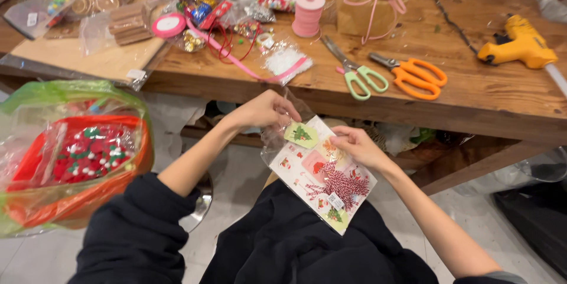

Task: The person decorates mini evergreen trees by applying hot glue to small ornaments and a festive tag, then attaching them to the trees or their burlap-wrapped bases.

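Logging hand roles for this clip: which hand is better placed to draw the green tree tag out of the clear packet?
Left, probably. The left hand already pinches the green tree tag at the open mouth of the clear packet. The right hand grips the packet's upper edge beside it, steadying it.

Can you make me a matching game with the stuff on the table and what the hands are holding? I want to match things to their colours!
Things:
1. glue gun
2. small scissors
3. big scissors
4. spool of ribbon

Colours:
A. pink
B. orange handles
C. yellow
D. light green handles

Pairs: 1-C, 2-D, 3-B, 4-A.

Bonus: the left hand and right hand both hold the clear packet of gift tags.
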